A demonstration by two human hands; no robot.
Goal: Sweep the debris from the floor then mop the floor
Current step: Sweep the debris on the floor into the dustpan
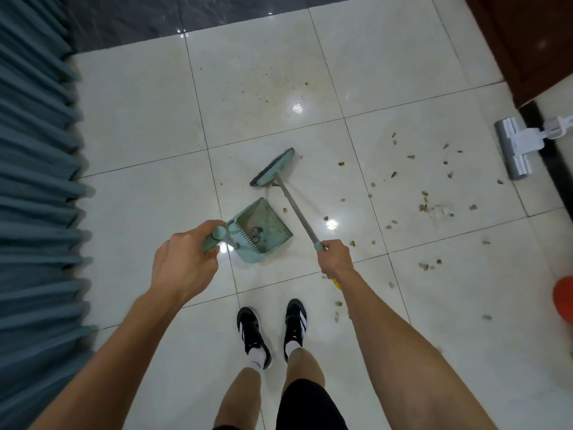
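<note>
Debris (pixel 423 193) scattered on white tile floor (pixel 403 57), mostly right of broom (pixel 274 167). Right hand (pixel 335 257) fingers wrapped on broom handle; left hand (pixel 186 259) grips teal dustpan (pixel 263 228) handle. Mop head (pixel 517 147) far right. No legible writing.

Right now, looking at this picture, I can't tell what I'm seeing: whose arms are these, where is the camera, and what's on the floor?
No machine here: a camera worn on a person's head looks down at their own arms. The left hand grips the handle of a teal plastic dustpan. The right hand grips the grey pole of a teal broom. Brown debris scraps are scattered on the white tiled floor. A white flat mop head waits at the right.
</note>
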